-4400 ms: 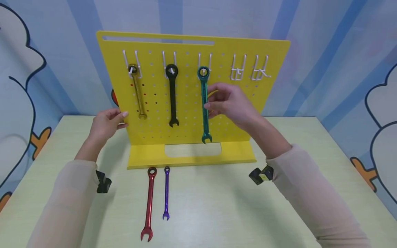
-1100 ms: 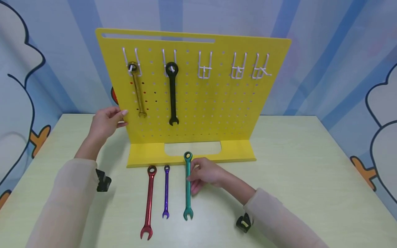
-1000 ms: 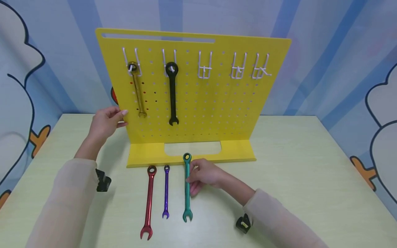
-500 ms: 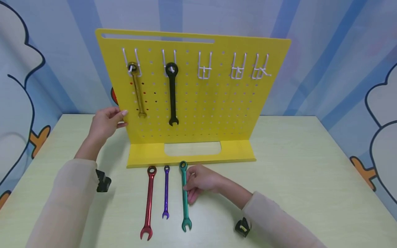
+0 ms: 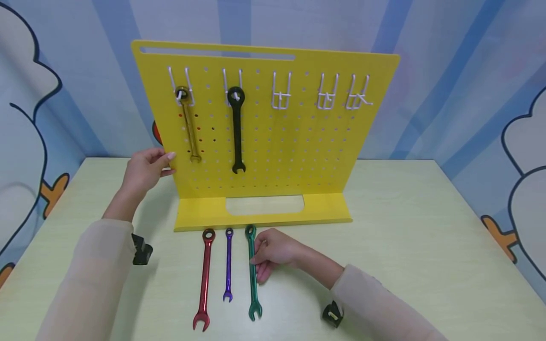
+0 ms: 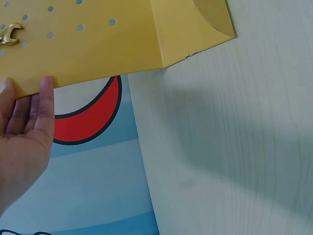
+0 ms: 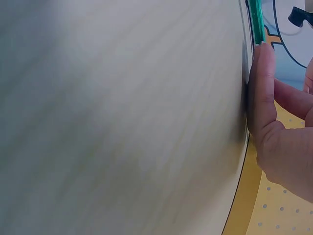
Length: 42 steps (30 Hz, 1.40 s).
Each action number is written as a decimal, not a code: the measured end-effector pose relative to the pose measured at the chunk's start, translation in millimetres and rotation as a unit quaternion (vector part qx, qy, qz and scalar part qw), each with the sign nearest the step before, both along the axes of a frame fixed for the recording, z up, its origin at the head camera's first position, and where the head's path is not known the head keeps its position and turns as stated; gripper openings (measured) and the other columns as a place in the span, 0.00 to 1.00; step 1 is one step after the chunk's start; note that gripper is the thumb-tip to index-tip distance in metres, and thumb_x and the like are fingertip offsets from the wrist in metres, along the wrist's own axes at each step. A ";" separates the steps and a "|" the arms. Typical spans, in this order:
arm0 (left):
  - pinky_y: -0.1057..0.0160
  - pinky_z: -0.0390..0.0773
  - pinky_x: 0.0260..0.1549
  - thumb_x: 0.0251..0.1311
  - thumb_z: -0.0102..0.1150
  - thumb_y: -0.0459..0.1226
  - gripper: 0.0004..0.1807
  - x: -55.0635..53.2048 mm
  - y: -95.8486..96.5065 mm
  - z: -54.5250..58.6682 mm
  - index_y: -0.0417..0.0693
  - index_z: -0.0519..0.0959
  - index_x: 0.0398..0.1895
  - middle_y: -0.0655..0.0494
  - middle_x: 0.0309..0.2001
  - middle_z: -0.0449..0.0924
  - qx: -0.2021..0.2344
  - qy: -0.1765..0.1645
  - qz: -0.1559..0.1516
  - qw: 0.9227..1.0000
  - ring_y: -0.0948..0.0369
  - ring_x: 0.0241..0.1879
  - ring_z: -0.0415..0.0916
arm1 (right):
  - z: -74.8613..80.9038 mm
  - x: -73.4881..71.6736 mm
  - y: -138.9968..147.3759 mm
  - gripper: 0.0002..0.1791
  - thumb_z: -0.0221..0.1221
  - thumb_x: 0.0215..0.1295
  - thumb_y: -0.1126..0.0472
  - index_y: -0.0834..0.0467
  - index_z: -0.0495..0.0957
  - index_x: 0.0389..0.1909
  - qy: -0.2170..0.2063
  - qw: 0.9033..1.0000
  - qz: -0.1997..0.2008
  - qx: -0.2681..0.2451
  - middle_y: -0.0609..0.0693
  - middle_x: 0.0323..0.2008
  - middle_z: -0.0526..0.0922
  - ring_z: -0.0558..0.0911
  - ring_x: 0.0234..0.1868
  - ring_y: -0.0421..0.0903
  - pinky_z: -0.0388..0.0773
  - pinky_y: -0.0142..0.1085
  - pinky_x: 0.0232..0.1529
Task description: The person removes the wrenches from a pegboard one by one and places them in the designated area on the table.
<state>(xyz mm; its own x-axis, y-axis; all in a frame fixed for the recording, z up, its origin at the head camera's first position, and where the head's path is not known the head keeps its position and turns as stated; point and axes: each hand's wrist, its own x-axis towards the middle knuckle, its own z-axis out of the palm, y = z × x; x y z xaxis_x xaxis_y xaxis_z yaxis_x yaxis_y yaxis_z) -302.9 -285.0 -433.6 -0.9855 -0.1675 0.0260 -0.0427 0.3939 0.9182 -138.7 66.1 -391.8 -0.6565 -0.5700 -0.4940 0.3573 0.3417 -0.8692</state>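
Note:
My right hand (image 5: 275,251) pinches the shaft of a green combination wrench (image 5: 254,298), low at the table in front of the yellow pegboard (image 5: 298,156). In the right wrist view, part of the green wrench (image 7: 256,22) shows at the fingertips, close to the tabletop. My left hand (image 5: 147,168) holds the board's left edge, thumb on the front and fingers behind. To the left of the green wrench lie a purple wrench (image 5: 229,265) and a longer red wrench (image 5: 205,279). A gold wrench (image 5: 190,125) and a black wrench (image 5: 237,132) hang by their ring ends on the board.
Three white hooks on the board's right half carry nothing: one near the middle (image 5: 281,100), two farther right, including the rightmost hook (image 5: 357,100). The board's yellow base (image 5: 200,215) rests on the pale table (image 5: 405,222). A patterned blue backdrop (image 5: 298,23) stands behind.
The green wrench has come off the middle hook and down to the table in my right hand, then shifted slightly left and nearer. My left hand stays on the board's edge.

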 end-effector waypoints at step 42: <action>0.65 0.81 0.36 0.49 0.52 0.61 0.29 0.0 -1.4 1.4 0.49 0.76 0.43 0.51 0.45 0.72 -0.005 -0.002 -0.005 1.000 0.54 0.44 0.72 | 5.0 0.6 1.1 0.03 0.54 0.58 0.76 0.71 0.69 0.29 0.011 0.999 -0.020 0.030 0.62 0.18 0.78 0.81 0.18 0.54 0.82 0.42 0.22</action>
<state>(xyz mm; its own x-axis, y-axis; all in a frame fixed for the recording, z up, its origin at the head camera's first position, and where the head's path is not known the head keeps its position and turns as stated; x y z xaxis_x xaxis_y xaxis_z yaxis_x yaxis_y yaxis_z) -302.9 -286.4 -432.1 -0.9873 -0.1570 0.0245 -0.0416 0.4043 0.9137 -138.1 67.2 -386.8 -0.6891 -0.5128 -0.5120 0.3532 0.3794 -0.8552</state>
